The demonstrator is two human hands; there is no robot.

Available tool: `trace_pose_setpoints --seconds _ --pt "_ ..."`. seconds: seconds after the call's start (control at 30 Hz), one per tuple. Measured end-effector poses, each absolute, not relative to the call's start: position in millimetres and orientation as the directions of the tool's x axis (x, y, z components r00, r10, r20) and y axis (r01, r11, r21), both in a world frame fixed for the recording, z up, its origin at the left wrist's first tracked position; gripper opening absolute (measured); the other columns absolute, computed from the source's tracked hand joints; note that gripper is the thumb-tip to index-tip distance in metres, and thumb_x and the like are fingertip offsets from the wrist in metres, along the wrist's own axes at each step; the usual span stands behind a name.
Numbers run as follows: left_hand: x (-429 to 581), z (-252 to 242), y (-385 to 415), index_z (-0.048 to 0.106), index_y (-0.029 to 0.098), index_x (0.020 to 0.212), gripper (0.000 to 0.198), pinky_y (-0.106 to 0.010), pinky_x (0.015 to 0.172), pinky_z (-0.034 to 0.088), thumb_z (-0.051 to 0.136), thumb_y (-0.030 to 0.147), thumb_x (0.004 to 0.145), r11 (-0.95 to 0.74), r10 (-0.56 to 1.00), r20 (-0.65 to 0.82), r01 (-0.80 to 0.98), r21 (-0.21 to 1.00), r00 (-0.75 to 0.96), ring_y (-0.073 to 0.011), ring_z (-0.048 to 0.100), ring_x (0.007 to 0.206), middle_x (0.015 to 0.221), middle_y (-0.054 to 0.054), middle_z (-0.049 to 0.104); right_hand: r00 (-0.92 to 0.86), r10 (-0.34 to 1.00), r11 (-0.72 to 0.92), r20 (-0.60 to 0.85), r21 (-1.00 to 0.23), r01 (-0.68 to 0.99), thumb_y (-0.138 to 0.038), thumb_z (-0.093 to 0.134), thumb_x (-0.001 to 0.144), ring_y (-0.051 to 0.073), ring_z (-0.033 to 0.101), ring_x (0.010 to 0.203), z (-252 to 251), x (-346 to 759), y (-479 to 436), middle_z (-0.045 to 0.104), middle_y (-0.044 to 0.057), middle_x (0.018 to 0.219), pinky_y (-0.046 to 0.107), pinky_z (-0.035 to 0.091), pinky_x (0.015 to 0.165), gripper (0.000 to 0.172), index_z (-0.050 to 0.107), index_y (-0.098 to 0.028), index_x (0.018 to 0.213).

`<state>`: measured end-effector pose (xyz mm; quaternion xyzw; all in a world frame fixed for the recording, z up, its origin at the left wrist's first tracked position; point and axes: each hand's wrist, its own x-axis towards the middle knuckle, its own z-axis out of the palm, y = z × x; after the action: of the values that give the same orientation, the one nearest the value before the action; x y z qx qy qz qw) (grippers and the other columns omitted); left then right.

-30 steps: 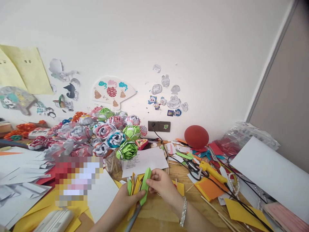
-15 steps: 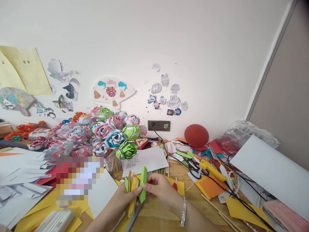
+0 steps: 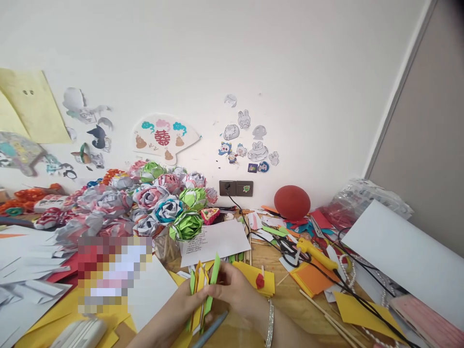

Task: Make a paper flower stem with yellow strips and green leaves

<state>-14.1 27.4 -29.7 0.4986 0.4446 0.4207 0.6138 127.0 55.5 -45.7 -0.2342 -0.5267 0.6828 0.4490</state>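
Folded yellow and green paper strips stand upright between the fingers of my left hand, which is closed round them. My right hand, with a sparkling bracelet on its wrist, pinches a bright green folded strip against the right side of the bundle. Both thumbs meet at the front of the strips. Just below my fingers lies a grey stick-like thing, partly cut off by the frame's lower edge.
Folded paper flowers are heaped at the back left. A written sheet lies behind my hands. To the right are a yellow glue gun, scissors, orange paper, a red balloon and black cables. White paper strips cover the left.
The green strip has moved down and left against the bundle and now tilts. My right hand has closed in toward my left. The whole view has shifted slightly.
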Motion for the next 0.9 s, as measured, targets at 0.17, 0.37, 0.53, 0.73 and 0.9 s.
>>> trace_pose_setpoints --seconds 0.17,0.37,0.53,0.73,0.9 --pt "-18 -35 39 0.058 0.017 0.066 0.053 -0.019 0.043 0.038 0.070 0.068 0.060 0.130 0.988 -0.131 0.017 0.991 0.085 -0.0103 0.048 0.043 0.046 0.002 0.056 -0.291 0.934 0.151 0.210 -0.966 -0.212 -0.062 0.073 0.061 0.020 0.058 0.075 -54 128 65 0.060 0.001 0.079 0.031 0.047 0.071 0.050 0.056 -0.019 0.082" --pt "-24 -45 50 0.056 0.018 0.055 0.054 -0.023 0.039 0.038 0.067 0.071 0.058 0.023 0.995 -0.033 0.105 0.994 0.093 -0.0141 0.049 0.037 0.039 0.000 0.054 -0.370 0.903 0.295 0.217 -0.941 0.169 -0.038 0.068 0.076 0.017 0.059 0.065 -54 128 61 0.062 -0.001 0.069 0.025 0.044 0.059 0.022 0.061 -0.018 0.081" --pt "-25 -44 52 0.067 0.017 0.066 0.038 -0.027 0.059 0.048 0.083 0.046 0.048 -0.071 0.995 0.058 0.150 0.986 0.085 -0.0211 0.061 0.061 0.062 -0.003 0.070 -0.362 0.899 0.414 0.248 -0.753 0.512 -0.017 0.070 0.070 0.021 0.057 0.069 -42 132 55 0.062 0.003 0.072 0.028 0.039 0.060 0.011 0.059 -0.017 0.069" --pt "-23 -43 51 0.067 0.016 0.067 0.031 -0.028 0.061 0.048 0.081 0.039 0.052 -0.073 0.997 0.068 0.139 0.988 0.036 -0.0213 0.060 0.063 0.063 -0.004 0.068 -0.343 0.892 0.451 0.293 -0.589 0.671 -0.016 0.071 0.072 0.027 0.058 0.087 -33 130 50 0.065 0.009 0.090 0.034 0.041 0.072 0.015 0.060 -0.017 0.082" --pt "-19 -37 42 0.061 0.017 0.064 0.038 -0.024 0.052 0.045 0.078 0.050 0.057 0.009 0.999 -0.012 -0.090 0.996 -0.043 -0.0160 0.054 0.053 0.055 0.000 0.060 -0.391 0.824 0.566 0.410 -0.569 0.596 -0.009 0.067 0.077 0.023 0.061 0.086 -34 131 46 0.067 0.005 0.093 0.029 0.044 0.071 0.026 0.060 -0.019 0.100"
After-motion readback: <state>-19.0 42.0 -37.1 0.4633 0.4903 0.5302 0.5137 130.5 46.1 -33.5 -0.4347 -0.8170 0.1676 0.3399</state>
